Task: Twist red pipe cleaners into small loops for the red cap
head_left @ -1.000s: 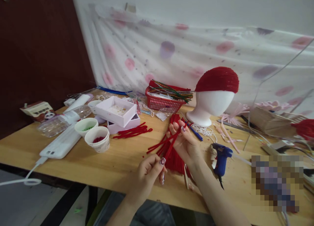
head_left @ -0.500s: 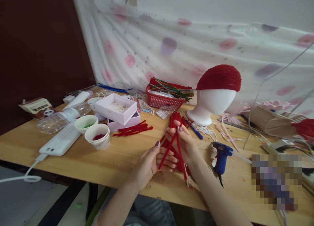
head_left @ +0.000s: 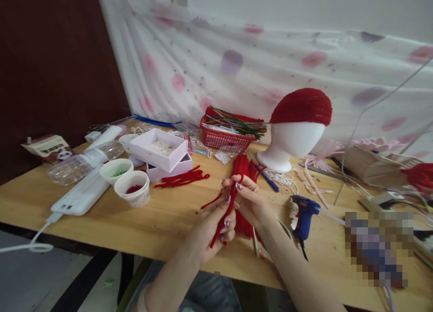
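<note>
At the lower center of the frame, a person's left hand (head_left: 205,231) and right hand (head_left: 254,202) are grasping a slender, curved, fuzzy red stem (head_left: 231,208), partly hiding a thick red bundle (head_left: 244,222).

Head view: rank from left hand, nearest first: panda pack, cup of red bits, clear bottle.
1. Cup of red bits: on the table, left of the left hand.
2. Clear bottle: lying farther left, past the cup.
3. Panda pack: far left, beyond the bottle.
</note>
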Demonstrator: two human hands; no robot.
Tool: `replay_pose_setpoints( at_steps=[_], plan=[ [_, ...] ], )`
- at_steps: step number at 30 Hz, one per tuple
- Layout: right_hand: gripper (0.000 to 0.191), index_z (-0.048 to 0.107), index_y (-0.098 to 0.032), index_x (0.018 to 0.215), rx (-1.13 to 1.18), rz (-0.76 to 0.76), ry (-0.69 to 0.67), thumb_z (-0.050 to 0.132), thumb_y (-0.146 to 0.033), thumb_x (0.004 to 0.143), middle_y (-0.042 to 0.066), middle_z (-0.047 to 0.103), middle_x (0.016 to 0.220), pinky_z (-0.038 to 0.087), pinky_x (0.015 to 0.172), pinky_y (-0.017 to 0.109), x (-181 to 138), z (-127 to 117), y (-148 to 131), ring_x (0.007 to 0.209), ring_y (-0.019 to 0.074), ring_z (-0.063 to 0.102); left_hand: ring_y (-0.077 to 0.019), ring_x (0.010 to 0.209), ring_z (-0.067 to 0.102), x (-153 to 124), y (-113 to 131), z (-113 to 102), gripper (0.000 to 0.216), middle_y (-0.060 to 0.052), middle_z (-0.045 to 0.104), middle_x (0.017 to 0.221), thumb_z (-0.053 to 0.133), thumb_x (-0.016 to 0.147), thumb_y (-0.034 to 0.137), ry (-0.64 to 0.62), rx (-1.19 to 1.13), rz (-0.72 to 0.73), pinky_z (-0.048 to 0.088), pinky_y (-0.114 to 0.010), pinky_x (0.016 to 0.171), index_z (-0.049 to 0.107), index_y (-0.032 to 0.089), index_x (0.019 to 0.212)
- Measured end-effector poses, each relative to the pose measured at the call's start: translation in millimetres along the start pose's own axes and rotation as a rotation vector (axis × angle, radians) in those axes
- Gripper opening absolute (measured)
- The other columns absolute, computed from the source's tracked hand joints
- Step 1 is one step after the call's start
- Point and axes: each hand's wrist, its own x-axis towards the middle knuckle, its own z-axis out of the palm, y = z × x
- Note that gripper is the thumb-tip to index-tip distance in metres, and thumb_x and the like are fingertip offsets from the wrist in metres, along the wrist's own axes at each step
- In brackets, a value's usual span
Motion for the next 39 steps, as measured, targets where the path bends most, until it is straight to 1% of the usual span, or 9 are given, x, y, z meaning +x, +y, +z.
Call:
replay_pose_setpoints(
  at_steps=[4,7,10,14,19,22,25,31,39],
  plan=[
    [0.027,0.076,-0.029,0.087,0.016,0.026,-0.016,0.086,-0.022,0.063,-0.001,0.081,0.082,0.036,0.036,0.015,0,-2,1,0.064,0.0139,0.069,-0.0008,0.038,0.027,-3,1,-2,0.040,0.010,0.041,0.045,0.083,0.069,0.048,-0.008,0.180,0.088,0.021,-0.014,0.038,0.068,0.011,0.076],
    [0.031,0.077,-0.028,0.092,0.026,0.048,-0.016,0.086,-0.023,0.063,0.000,0.082,0.083,0.039,0.037,0.015,1,-5,3,0.069,0.0150,0.071,-0.0043,0.040,0.047,-5,5,-5,0.041,0.004,0.057,0.050,0.086,0.065,0.046,-0.015,0.233,0.019,0.034,-0.016,0.039,0.074,0.010,0.080],
    [0.031,0.078,-0.027,0.094,0.031,0.048,-0.007,0.087,-0.024,0.064,0.001,0.082,0.083,0.052,0.053,0.017,1,-7,7,0.077,0.0149,0.073,-0.0095,0.053,0.063,-7,9,-6,0.044,-0.004,0.071,0.064,0.090,0.060,0.044,0.023,0.244,-0.091,0.050,-0.019,0.051,0.077,0.011,0.087],
    [0.030,0.078,-0.027,0.095,0.039,0.028,-0.005,0.086,-0.024,0.067,-0.002,0.082,0.084,0.056,0.076,0.020,3,-9,9,0.080,0.0118,0.074,-0.0118,0.061,0.069,-12,12,-6,0.050,-0.006,0.077,0.072,0.094,0.052,0.043,0.064,0.281,-0.175,0.056,-0.022,0.062,0.079,0.015,0.090],
    [0.046,0.075,-0.028,0.108,0.032,0.039,-0.038,0.086,-0.019,0.064,0.000,0.083,0.089,0.056,0.081,0.025,1,-5,6,0.080,0.0140,0.075,-0.0109,0.055,0.066,-12,11,-9,0.051,-0.007,0.076,0.070,0.089,0.052,0.056,0.114,0.481,-0.146,0.051,-0.021,0.055,0.079,0.014,0.080],
    [0.066,0.066,-0.031,0.124,0.006,0.092,-0.111,0.085,-0.013,0.063,0.001,0.083,0.093,0.057,0.076,0.024,-1,0,3,0.076,0.0136,0.076,-0.0046,0.039,0.050,-9,9,-12,0.048,0.000,0.064,0.050,0.087,0.053,0.057,0.168,0.618,-0.021,0.034,-0.017,0.040,0.075,0.012,0.064],
    [0.075,0.057,-0.033,0.134,-0.001,0.125,-0.179,0.082,-0.010,0.067,0.001,0.082,0.095,0.057,0.069,0.020,-2,2,0,0.072,0.0119,0.076,-0.0034,0.031,0.036,-7,8,-13,0.044,0.006,0.049,0.036,0.086,0.057,0.054,0.187,0.672,0.031,0.021,-0.020,0.035,0.067,0.014,0.054],
    [0.071,0.055,-0.033,0.136,0.008,0.114,-0.214,0.078,-0.009,0.073,0.001,0.083,0.094,0.056,0.071,0.018,-2,0,0,0.074,0.0104,0.076,-0.0045,0.034,0.035,-8,8,-8,0.044,0.006,0.049,0.038,0.083,0.063,0.048,0.167,0.761,0.083,0.021,-0.022,0.037,0.055,0.018,0.048],
    [0.071,0.056,-0.032,0.136,0.017,0.099,-0.224,0.080,-0.012,0.072,0.003,0.083,0.097,0.055,0.076,0.018,-2,0,1,0.077,0.0092,0.076,-0.0050,0.033,0.039,-8,5,-9,0.047,0.006,0.050,0.040,0.083,0.059,0.057,0.143,0.750,0.072,0.025,-0.021,0.034,0.058,0.018,0.050]
  ],
)
